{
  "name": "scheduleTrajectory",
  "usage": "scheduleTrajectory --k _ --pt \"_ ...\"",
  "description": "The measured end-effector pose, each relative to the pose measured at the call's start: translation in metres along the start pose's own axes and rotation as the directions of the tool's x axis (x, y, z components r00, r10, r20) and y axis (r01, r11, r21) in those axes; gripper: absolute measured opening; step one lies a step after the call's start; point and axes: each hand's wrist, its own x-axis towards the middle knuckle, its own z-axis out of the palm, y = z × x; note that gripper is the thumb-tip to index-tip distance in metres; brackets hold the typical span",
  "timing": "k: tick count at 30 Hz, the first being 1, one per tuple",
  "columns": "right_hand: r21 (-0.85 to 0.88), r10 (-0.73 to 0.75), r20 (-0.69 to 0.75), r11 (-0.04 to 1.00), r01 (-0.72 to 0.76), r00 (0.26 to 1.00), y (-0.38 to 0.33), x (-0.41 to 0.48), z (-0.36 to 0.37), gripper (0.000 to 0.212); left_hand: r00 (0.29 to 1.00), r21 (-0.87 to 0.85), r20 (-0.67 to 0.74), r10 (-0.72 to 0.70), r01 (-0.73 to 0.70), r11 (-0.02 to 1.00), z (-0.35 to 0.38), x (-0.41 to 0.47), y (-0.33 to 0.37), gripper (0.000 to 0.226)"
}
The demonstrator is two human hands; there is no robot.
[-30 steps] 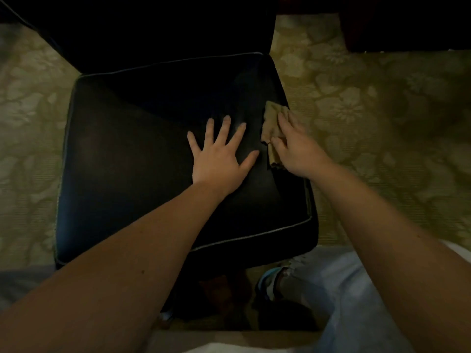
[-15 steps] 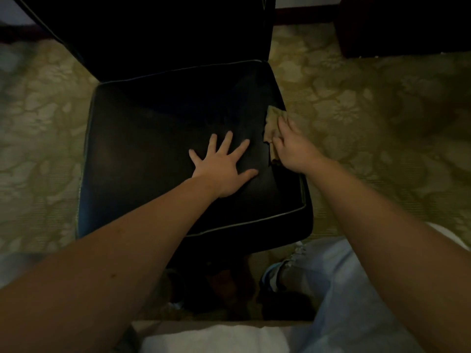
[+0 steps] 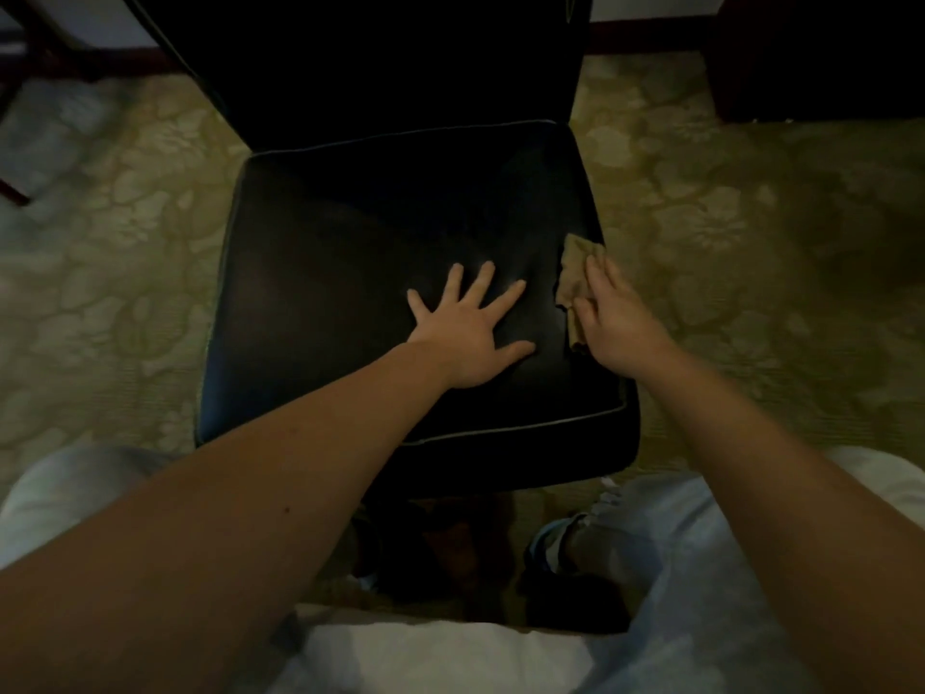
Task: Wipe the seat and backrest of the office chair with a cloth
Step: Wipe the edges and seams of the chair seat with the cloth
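On the seat (image 3: 350,293), the left hand (image 3: 468,338) lies spread flat; the right hand (image 3: 618,328) presses flat on the cloth (image 3: 573,273).

My left hand (image 3: 473,338) lies flat with fingers spread on the black seat (image 3: 350,293), near its right front part. My right hand (image 3: 618,325) presses a tan cloth (image 3: 575,273) against the seat's right edge, fingers straight. The dark backrest (image 3: 390,62) rises behind, over patterned carpet (image 3: 751,242).
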Motion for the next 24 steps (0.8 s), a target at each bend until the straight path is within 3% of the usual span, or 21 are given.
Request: scheduleTrajectory --k 14,24 --pt "-0.062 -0.023 0.120 0.998 0.031 0.992 0.010 -0.030 -0.007 0.061 1.000 -0.007 -0.009 0.008 -0.008 1.000 0.004 0.002 0.001 0.080" --pt "-0.079 0.046 0.094 0.996 -0.039 0.995 -0.006 0.001 -0.012 0.062 1.000 -0.049 -0.008 0.005 -0.006 0.999 0.001 0.004 0.003 0.081"
